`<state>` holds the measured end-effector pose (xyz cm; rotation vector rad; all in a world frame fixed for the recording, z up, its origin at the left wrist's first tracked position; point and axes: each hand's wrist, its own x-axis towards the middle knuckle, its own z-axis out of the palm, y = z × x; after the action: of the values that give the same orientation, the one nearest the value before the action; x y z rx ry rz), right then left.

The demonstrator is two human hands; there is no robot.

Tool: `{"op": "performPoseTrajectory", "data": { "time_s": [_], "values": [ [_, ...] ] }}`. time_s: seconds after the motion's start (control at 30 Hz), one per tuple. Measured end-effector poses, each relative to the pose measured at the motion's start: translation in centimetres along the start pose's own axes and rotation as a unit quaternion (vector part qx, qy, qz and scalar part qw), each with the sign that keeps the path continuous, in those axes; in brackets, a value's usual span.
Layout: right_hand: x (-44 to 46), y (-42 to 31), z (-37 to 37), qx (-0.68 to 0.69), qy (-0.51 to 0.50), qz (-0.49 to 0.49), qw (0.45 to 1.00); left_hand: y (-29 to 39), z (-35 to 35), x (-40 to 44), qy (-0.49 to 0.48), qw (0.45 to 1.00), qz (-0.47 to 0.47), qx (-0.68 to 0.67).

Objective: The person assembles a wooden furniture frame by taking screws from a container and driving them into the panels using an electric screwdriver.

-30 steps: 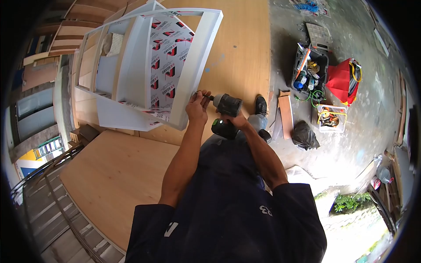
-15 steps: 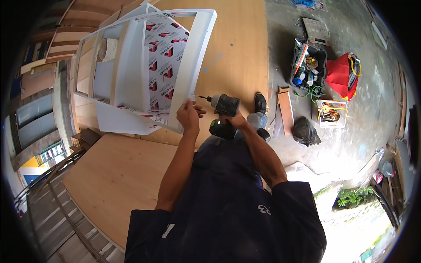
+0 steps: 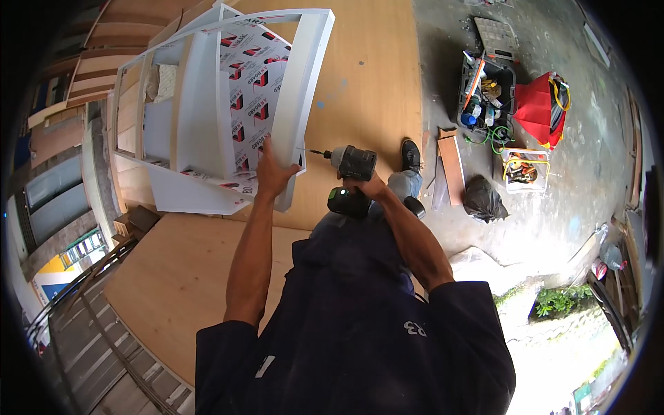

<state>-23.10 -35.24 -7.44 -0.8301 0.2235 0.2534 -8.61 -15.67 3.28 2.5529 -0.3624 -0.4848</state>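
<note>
My right hand (image 3: 370, 187) is closed around the handle of a black and grey cordless drill (image 3: 357, 164), whose bit points left. Its battery base shows a green accent and a small light. A thin screw-like piece sits between the bit tip and the edge of a white cabinet frame (image 3: 294, 90); I cannot tell whether the bit touches it. My left hand (image 3: 275, 173) grips the near end of the frame's white board, fingers along the inner side and thumb across toward the outer edge. Printed panel (image 3: 249, 90) with red and black lettering lies inside the frame.
Under the frame lies a large plywood sheet (image 3: 377, 83), with another wooden board (image 3: 187, 270) nearer me. On the concrete floor at right are a toolbox (image 3: 460, 104), a red bag (image 3: 534, 107), a white tool basket (image 3: 526, 187), a black plastic bag (image 3: 482, 197) and wood strips (image 3: 452, 166).
My left hand has moved left from the screw-like piece near the bit and now grips the frame's board. The drill has stayed almost in place.
</note>
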Motion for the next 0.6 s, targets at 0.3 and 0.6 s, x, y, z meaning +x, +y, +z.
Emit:
{"op": "performPoseTrajectory", "data": {
  "time_s": [0.3,0.6],
  "values": [
    [-0.1,0.7,-0.1,-0.001,0.003,0.006,1.000,1.3,-0.5,-0.1,-0.001,0.999,-0.003,-0.042],
    [-0.1,0.7,0.1,-0.017,0.011,0.018,1.000,1.1,-0.4,-0.1,-0.003,0.998,0.016,-0.054]
  ]
}}
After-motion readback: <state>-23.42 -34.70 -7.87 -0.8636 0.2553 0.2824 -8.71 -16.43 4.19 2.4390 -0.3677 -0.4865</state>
